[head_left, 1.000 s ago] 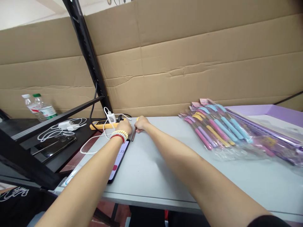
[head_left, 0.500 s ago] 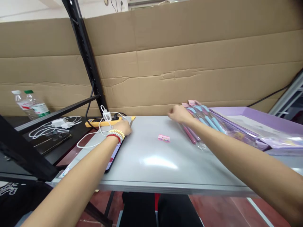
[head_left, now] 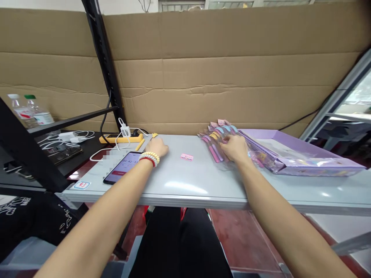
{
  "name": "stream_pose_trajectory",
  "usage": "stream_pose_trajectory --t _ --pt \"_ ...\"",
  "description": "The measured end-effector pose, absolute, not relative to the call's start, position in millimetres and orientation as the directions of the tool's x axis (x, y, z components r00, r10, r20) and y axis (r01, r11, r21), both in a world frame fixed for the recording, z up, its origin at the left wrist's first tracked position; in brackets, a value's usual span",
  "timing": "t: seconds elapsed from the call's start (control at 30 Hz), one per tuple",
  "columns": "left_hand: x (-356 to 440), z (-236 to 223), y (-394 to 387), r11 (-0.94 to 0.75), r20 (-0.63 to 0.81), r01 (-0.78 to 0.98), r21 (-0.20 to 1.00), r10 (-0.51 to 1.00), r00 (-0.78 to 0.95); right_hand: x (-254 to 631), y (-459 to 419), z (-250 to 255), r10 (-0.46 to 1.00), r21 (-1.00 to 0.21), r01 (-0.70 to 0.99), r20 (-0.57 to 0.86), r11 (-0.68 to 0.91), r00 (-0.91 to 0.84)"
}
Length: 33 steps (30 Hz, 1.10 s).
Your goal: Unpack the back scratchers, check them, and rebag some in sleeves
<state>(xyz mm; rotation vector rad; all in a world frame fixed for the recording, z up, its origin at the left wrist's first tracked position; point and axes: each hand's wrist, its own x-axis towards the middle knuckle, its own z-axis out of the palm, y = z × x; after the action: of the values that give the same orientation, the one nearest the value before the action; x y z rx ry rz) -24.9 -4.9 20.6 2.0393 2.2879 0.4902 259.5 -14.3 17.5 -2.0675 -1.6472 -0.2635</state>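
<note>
Okay, left hand: by phone, fingers curled; hold unclear.
Right hand: half-curled on packs; grip hidden.
Phone: face-up, likely for timing.

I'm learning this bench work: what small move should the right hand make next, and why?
Probably the right hand should single out one of the wrapped packets before lifting: it is right at them, and they lie fanned and overlapping, so a broad grip might drag several along.

"Where do we have the phone?"
"At our eleven o'clock, on the table, before the power strip."
"And the packets?"
"Our one o'clock, left of the box."
</note>
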Motion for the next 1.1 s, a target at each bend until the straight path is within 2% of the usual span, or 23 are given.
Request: stream_pose_trajectory --t 0.07,0.2,0.43,0.57,0.73,1.1 --pt "-7.7 16.5 -12.8 0.022 0.163 0.958 0.285 0.984 -0.072 262.1 -14.2 14.2 0.846 -0.187 0.960 0.458 -0.207 0.271" --pt "7.6 4.1 -17.0 -0.070 0.227 0.942 0.329 0.974 -0.007 270.1 -11.5 10.0 0.875 -0.138 0.953 0.378 -0.268 0.301" --pt "2.1 -5.6 -13.7 -0.155 0.303 0.927 0.342 0.952 0.048 277.4 -9.4 7.3 0.842 -0.281 0.924 0.403 -0.258 0.358" --pt "2.4 -5.7 -18.1 -0.178 0.324 0.913 0.368 0.945 0.053 275.5 -10.7 8.4 0.820 -0.244 0.936 0.459 -0.254 0.342" --pt "1.6 -5.9 -18.7 -0.174 0.322 0.906 0.386 0.946 0.045 274.5 -11.3 8.8 0.860 -0.213 0.947 0.406 -0.239 0.308" --pt "-0.1 -8.8 -20.3 -0.167 0.312 0.892 0.420 0.949 0.030 276.5 -9.6 7.9 0.847 -0.308 0.910 0.368 -0.279 0.384"
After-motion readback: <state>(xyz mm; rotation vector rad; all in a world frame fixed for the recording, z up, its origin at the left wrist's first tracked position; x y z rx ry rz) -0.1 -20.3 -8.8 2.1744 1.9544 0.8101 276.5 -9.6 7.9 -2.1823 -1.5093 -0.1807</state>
